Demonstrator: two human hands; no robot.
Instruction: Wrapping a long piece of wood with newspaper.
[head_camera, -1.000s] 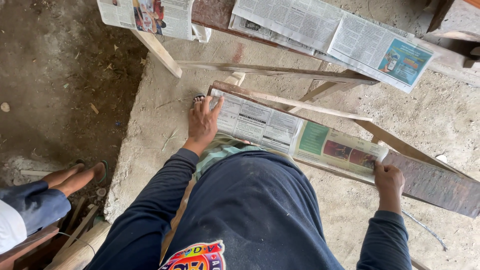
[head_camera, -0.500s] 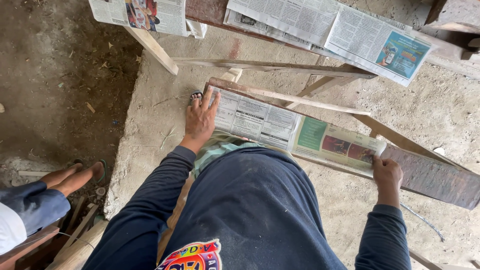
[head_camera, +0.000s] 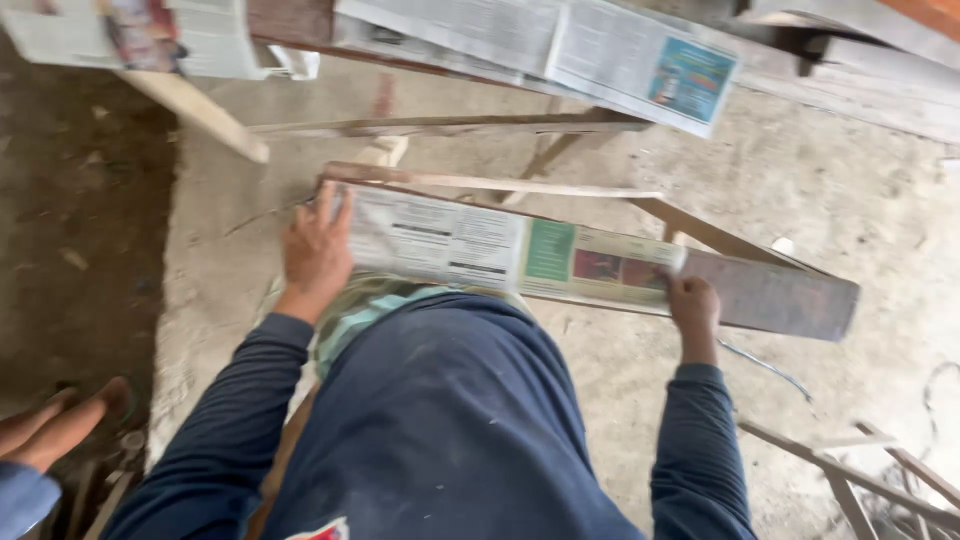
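Note:
A sheet of newspaper (head_camera: 480, 247) lies spread along a long reddish-brown wooden board (head_camera: 780, 295) in front of my body. My left hand (head_camera: 315, 250) rests flat on the paper's left end, fingers spread and pressing down. My right hand (head_camera: 692, 305) grips the near edge of the board at the paper's right end, fingers curled over paper and wood. The board's right part is bare. My dark blue shirt hides the board's near middle edge.
Another board (head_camera: 300, 25) draped with more newspaper (head_camera: 590, 50) runs across the top. Thin wooden slats (head_camera: 450, 125) lie beneath on the concrete floor (head_camera: 860, 190). Loose sticks (head_camera: 880, 470) lie lower right. Another person's bare foot (head_camera: 60, 425) is at lower left, over dark earth.
The view has shifted right and closer. My left hand stays flat on the paper's left end. My right hand keeps its hold at the paper's right end.

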